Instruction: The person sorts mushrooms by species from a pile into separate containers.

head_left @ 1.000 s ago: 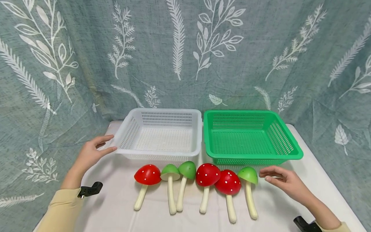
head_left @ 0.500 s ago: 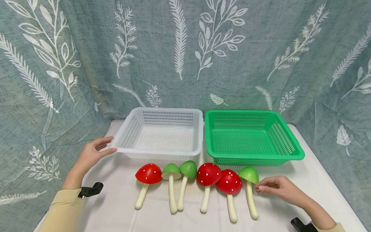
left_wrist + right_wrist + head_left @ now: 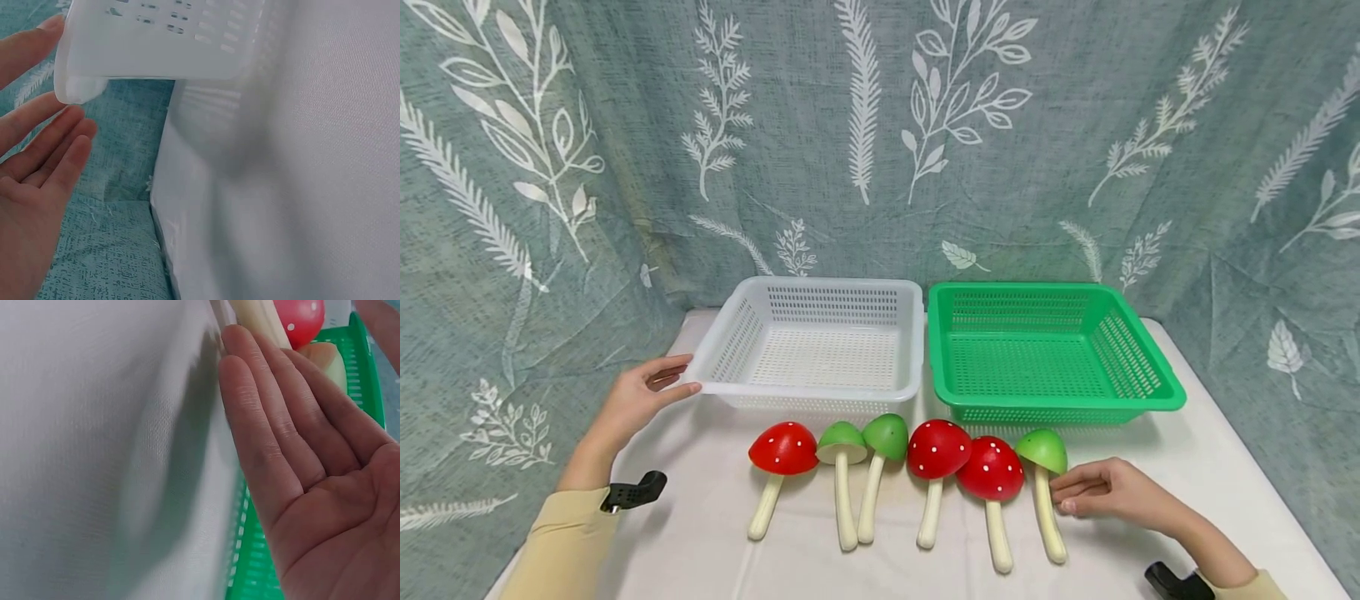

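Leftmost, we see our left hand (image 3: 643,387) with its grip released, fingertips at the perforated white plastic basket (image 3: 820,392), perhaps steadying it. 3 white-dotted red mushrooms (image 3: 938,452) and 3 green mushrooms (image 3: 886,439) lie flat on the surface (image 3: 692,521), their domed caps likely preventing standing. Our right hand (image 3: 1112,496), grip loose, seems to touch the rightmost smooth stalk (image 3: 1046,508).

Bench (image 3: 685,542) before curtain (image 3: 1045,183). On bench, towards back: left basket (image 3: 827,358), right basket (image 3: 1022,367) just beside it. Row before baskets, left to right: first mushroom (image 3: 783,454), second mushroom (image 3: 842,452), third mushroom (image 3: 883,446) before left basket; fourth mushroom (image 3: 937,457) roughly before gap; fifth mushroom (image 3: 992,479), sixth mushroom (image 3: 1042,456) before right basket. Left grip (image 3: 640,396) at left basket's left end; right grip (image 3: 1112,492) just right of sixth mushroom.
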### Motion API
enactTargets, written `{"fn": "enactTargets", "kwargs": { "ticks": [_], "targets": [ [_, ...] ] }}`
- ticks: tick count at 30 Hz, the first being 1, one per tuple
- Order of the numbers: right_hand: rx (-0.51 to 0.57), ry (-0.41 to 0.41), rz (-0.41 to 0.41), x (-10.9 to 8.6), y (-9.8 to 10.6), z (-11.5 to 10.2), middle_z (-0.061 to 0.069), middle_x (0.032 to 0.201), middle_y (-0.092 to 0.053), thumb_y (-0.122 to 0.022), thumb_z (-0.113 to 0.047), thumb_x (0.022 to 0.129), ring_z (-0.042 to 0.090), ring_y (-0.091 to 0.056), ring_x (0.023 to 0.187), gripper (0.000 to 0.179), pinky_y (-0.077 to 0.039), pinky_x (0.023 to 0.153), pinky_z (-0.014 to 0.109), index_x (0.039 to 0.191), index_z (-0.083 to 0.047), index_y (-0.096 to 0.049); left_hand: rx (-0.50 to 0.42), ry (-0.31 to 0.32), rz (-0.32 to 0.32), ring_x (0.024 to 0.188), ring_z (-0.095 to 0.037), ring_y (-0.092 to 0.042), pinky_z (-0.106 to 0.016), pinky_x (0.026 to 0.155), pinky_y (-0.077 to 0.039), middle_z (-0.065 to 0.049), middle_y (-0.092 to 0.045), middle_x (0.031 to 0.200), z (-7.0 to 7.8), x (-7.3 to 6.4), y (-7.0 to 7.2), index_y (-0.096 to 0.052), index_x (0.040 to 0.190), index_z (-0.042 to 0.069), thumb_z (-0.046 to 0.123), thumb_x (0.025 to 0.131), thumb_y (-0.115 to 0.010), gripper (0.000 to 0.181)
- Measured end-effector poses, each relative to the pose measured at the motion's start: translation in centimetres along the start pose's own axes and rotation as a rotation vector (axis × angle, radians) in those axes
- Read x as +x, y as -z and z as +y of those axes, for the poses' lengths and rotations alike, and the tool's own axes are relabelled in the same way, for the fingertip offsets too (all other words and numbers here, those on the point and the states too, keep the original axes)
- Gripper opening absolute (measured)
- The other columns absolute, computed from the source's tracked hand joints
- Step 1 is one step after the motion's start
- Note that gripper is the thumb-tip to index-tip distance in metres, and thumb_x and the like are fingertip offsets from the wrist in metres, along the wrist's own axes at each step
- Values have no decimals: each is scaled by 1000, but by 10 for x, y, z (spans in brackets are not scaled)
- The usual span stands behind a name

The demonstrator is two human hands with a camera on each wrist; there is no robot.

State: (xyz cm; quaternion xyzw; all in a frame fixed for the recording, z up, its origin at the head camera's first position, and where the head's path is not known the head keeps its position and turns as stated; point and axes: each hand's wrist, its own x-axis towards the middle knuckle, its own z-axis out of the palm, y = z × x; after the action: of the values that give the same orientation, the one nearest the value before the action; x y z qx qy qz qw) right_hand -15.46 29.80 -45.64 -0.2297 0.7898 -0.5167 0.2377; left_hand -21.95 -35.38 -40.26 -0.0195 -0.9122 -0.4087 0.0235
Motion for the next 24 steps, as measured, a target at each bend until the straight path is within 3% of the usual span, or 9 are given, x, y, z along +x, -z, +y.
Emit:
{"fn": "enactTargets", "kwargs": {
  "ticks": [3,8,14,19,24],
  "targets": [
    [-1,-58,4,2,-1,1,22,104,-69,-65,-14,90,9,-69,88,40,-57,72,26,117,15,-59,11,-3,6,119,-16,-53,-5,77,-42,-20,-48,139,-1,0,1,-47,141,8,42,87,-66,66],
    [-17,-156,33,6,-8,1,17,98,-71,-69,-19,88,12,-69,81,40,-57,67,27,112,12,-63,11,7,-7,106,9,-48,-7,77,-43,-19,-49,139,-1,2,2,-46,142,11,44,86,-67,68],
    [-100,-224,80,12,-20,-1,7,77,-71,-73,-27,83,13,-65,67,30,-55,56,28,93,1,-70,-7,22,-16,99,16,-45,-8,78,-44,-20,-49,138,1,2,2,-47,141,10,45,85,-68,69],
    [-154,-235,109,16,-23,0,5,71,-70,-75,-29,81,14,-64,64,26,-54,54,28,85,-3,-71,-27,19,-6,95,18,-48,-8,77,-45,-21,-52,134,4,1,3,-50,138,7,41,85,-70,66],
    [-137,-258,114,18,-23,-1,6,70,-70,-76,-28,80,16,-65,64,26,-55,55,29,82,-3,-71,-19,9,3,93,16,-51,-9,76,-46,-12,-59,128,6,1,6,-53,136,5,40,84,-71,65]
  ]
}}
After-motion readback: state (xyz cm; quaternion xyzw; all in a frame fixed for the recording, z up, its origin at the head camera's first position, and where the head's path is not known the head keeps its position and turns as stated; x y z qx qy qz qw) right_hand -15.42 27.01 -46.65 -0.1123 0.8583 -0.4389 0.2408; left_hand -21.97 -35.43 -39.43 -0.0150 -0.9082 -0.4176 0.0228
